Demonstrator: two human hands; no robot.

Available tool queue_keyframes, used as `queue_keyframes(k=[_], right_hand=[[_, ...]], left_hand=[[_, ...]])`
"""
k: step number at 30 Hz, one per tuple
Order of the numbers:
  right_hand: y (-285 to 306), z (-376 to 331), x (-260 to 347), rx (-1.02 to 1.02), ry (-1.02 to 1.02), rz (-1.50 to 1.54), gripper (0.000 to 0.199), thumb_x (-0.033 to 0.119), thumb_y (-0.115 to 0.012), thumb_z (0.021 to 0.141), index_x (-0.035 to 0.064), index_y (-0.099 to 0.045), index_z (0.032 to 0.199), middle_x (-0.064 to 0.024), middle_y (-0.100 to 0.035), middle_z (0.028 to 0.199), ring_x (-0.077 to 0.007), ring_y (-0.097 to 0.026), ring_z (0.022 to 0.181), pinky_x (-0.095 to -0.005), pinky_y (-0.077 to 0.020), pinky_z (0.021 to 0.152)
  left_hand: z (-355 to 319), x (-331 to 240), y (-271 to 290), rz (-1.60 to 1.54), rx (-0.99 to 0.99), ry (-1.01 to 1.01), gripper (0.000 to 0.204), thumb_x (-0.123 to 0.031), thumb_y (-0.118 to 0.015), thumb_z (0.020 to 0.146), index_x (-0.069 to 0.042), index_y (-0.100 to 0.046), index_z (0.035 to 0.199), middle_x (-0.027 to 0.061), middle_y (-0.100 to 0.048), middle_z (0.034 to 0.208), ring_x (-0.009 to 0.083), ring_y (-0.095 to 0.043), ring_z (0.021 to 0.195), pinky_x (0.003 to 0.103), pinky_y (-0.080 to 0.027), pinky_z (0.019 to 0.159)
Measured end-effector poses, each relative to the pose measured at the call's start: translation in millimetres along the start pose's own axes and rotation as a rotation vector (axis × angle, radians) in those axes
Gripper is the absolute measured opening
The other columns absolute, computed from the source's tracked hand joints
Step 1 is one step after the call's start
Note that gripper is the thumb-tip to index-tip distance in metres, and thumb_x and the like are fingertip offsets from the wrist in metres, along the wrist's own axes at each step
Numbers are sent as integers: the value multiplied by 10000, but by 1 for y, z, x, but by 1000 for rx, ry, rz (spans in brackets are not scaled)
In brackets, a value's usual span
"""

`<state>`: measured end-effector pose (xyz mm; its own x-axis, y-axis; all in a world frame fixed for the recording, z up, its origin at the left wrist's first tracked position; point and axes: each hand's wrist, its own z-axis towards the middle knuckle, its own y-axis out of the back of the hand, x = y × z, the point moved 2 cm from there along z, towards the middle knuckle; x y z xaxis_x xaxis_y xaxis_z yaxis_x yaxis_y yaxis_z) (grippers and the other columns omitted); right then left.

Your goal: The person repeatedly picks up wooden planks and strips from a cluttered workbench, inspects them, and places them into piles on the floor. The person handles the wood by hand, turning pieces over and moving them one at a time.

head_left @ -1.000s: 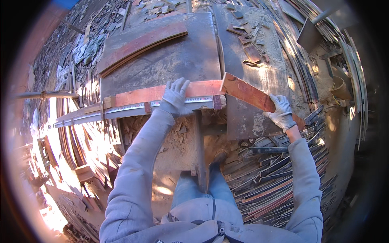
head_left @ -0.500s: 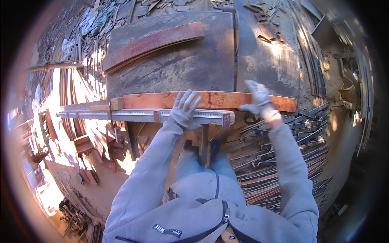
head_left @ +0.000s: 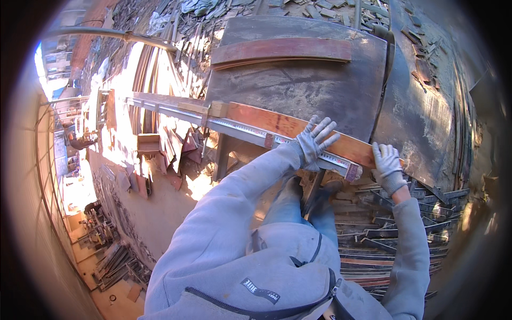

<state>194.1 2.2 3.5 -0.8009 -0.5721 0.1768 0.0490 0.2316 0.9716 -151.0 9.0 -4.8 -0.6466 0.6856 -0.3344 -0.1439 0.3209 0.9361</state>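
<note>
A long reddish-orange wooden board (head_left: 266,118) lies along a metal rail with a measuring scale (head_left: 234,127), its left end beside a small wooden block (head_left: 218,109). My left hand (head_left: 316,141), in a pale work glove, rests on the board with its fingers spread, the wrist above the rail. At the board's right end, past the end of the rail, my gloved right hand (head_left: 388,166) is closed over the wood. Its thumb and the underside of the grip are hidden.
Beyond the board is a dark, dusty worktop (head_left: 298,90) with a curved stack of reddish strips (head_left: 282,50) on it. Long pieces of scrap (head_left: 394,250) lie on the ground to the right. Offcuts (head_left: 173,154) are heaped at left under a metal pipe (head_left: 128,36).
My view has turned, so the bench now slants down to the right. My right hand has gone from open above the board to its right end, which juts out less past the rail.
</note>
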Motion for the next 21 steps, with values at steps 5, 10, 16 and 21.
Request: queue_keyframes(k=[5,10,16,21], right_hand=[[3,11,15,-31,29,69,798,121,-758,788,-69,-476,1510,-235,-595,1285,-411,-582,1188,-505,-447,1073],[10,-44,-32,86,-282,136,968,321,-885,810,-23,-423,1588,-239,-462,1612,-409,-427,1501,-484,-313,1282],[-7,-68,-54,36,-305,110,940,306,-907,779,-2,-472,1553,-200,-509,1555,-376,-475,1432,-468,-358,1234],[-23,-58,-53,34,-423,58,934,254,-936,723,2,-505,1512,-195,-554,1478,-377,-515,1362,-447,-402,1188]], left_hand=[[11,3,0,-15,0,18,1159,-648,-789,798,-63,-311,1678,291,-247,1734,489,-171,1633,705,-82,1290],[25,-1,10,13,-25,-11,1114,-661,-821,763,-5,-427,1572,296,-445,1525,487,-410,1458,701,-251,1230],[25,-4,13,77,-109,-33,1111,-637,-855,725,2,-462,1545,290,-509,1447,478,-488,1382,642,-340,1204],[23,-7,2,116,-224,-81,1117,-587,-878,692,3,-467,1546,290,-517,1458,469,-497,1387,610,-365,1194]])
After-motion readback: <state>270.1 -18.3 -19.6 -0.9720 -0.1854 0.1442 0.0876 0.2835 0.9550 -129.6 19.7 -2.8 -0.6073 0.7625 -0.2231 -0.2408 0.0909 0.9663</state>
